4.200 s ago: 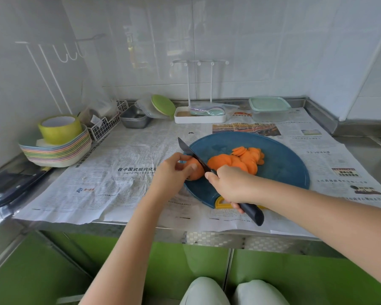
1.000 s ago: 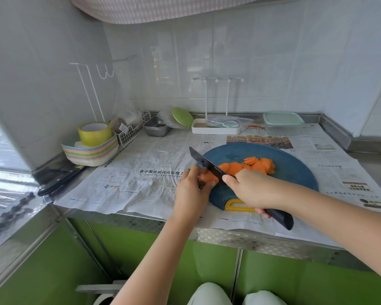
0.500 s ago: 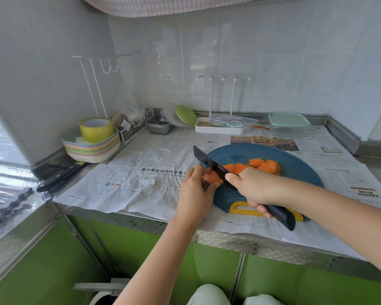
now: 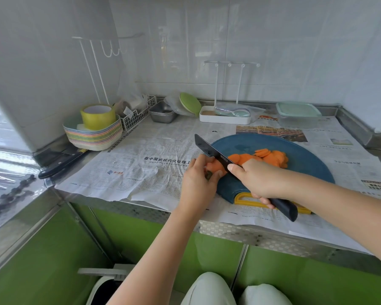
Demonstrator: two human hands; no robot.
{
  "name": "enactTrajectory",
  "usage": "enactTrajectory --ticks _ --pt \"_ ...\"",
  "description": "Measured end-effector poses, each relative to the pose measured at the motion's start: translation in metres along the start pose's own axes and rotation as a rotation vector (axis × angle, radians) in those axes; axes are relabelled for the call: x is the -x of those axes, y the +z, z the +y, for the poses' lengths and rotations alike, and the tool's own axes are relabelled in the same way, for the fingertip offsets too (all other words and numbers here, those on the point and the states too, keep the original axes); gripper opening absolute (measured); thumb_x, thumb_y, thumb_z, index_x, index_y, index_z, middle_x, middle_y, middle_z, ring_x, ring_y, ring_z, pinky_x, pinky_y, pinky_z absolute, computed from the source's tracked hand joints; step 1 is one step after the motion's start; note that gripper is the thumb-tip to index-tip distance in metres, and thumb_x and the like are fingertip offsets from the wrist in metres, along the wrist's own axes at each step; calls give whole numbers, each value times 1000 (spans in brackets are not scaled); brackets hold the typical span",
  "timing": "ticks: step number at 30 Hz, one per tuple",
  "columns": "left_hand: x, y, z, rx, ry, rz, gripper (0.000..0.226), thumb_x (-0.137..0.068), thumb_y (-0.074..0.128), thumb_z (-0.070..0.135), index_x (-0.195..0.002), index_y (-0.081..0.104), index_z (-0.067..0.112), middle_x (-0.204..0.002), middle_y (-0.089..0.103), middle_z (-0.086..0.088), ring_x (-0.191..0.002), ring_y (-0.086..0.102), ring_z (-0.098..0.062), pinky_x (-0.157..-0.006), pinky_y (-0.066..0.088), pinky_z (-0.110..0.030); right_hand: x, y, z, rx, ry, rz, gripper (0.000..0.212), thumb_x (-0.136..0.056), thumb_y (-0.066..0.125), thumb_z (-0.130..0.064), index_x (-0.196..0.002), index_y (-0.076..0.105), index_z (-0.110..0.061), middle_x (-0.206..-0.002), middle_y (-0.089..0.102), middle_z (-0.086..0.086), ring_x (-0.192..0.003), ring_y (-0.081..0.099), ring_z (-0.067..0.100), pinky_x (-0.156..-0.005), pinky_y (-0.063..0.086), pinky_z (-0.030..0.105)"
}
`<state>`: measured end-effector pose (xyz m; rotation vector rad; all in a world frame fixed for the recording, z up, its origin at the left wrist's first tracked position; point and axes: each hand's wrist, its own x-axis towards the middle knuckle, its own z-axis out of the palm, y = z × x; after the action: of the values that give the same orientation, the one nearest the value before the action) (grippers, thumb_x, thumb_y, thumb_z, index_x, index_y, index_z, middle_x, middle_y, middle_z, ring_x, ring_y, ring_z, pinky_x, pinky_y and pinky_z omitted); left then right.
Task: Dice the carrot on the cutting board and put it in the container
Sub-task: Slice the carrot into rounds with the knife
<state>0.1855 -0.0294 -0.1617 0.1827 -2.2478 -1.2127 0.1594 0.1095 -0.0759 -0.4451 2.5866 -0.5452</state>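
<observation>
Carrot (image 4: 215, 167) is down to a short stub at the left edge of the board (image 4: 306, 164), and my left hand (image 4: 198, 183) pinches it with curled fingers, fingertips right by the blade. My right hand (image 4: 260, 183) is wrapped round the handle of the knife (image 4: 211, 151), forefinger laid along the spine, the edge resting across the stub with its tip out over the newspaper (image 4: 154, 172). A few seconds ago the piece under my left hand was a fuller, rounder lump. Now far less of it shows, and a dark bit at its end, perhaps the top, peeks between my fingers. The slices (image 4: 271, 156) lie heaped just right of the blade, near the middle of the board. I judge the slicing is almost finished, with room for maybe one or two more cuts before my fingertips are too close to the edge. That is the risk now: a stub this small can roll or slip. These are still rounds, not dice, so they need stacking and cross-cutting. The container (image 4: 298, 113) stands at the back right, well apart from the board, with its lid on, and no carrot has gone into it. A second knife (image 4: 59, 164) lies far to the left, untouched.
</observation>
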Motion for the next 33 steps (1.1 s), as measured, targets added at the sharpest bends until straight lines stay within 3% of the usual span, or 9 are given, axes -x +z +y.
enactTrajectory --ticks 2,4,7,12,16,21,25,30,33 --pt "-1 0 -1 24 -36 -4 25 -82 71 18 -103 56 17 -102 62 -3 -89 59 -15 -79 52 -35 -3 5 3 4 -27 29 66 -104 21 -49 -129 52 3 -51 50 13 -31 47 20 -33 40 21" --pt "-1 1 -2 32 -45 -4 26 -82 71 19 -104 57 19 -103 62 -3 -90 60 -14 -79 52 -33 -5 10 11 -19 -53 58 62 -104 22 -48 -105 58 2 -46 46 9 -26 44 16 -34 38 21" --pt "1 1 0 12 -12 -7 29 -83 70 19 -109 57 20 -107 59 -2 -92 58 -13 -77 50 -27 -2 19 25 -137 -112 77 54 -103 24 -50 -72 40 -9 -42 38 3 -27 40 16 -39 38 24" --pt "5 1 1 46 -27 -2 31 -84 70 18 -111 56 23 -108 59 0 -95 58 -11 -78 50 -24 2 19 30 -235 -120 29 53 -102 27 -51 -82 47 -7 -49 43 7 -32 40 18 -38 38 24" --pt "4 0 -1 45 -55 -5 29 -84 69 20 -109 55 26 -108 61 2 -96 59 -7 -79 50 -23 3 12 33 -331 -143 -13 46 -103 34 -47 -93 56 -8 -63 52 8 -39 48 18 -45 44 27" --pt "3 1 1 13 -38 1 28 -85 68 19 -108 55 25 -107 62 2 -93 60 -8 -76 50 -20 14 7 39 -429 -121 -18 48 -102 31 -49 -104 58 -10 -62 58 2 -55 56 19 -59 50 28" --pt "4 4 4 -68 5 20 25 -86 66 20 -108 55 21 -104 59 -1 -91 60 -16 -78 52 -35 14 16 32 -312 -119 103 47 -104 24 -48 -91 51 -11 -70 56 9 -52 52 19 -56 47 29" --pt "4 5 7 -76 -15 25 24 -86 66 20 -108 55 19 -103 62 -4 -94 60 -19 -78 51 -34 6 15 15 -177 -105 241 63 -106 18 -45 -68 50 -5 -66 52 9 -64 51 26 -71 44 36" --pt "4 4 7 -77 -44 14 34 -81 73 23 -110 56 17 -105 64 -4 -95 61 -18 -80 50 -34 10 3 4 -123 -47 241 59 -107 14 -44 -65 45 -16 -60 42 7 -56 44 20 -57 36 32"
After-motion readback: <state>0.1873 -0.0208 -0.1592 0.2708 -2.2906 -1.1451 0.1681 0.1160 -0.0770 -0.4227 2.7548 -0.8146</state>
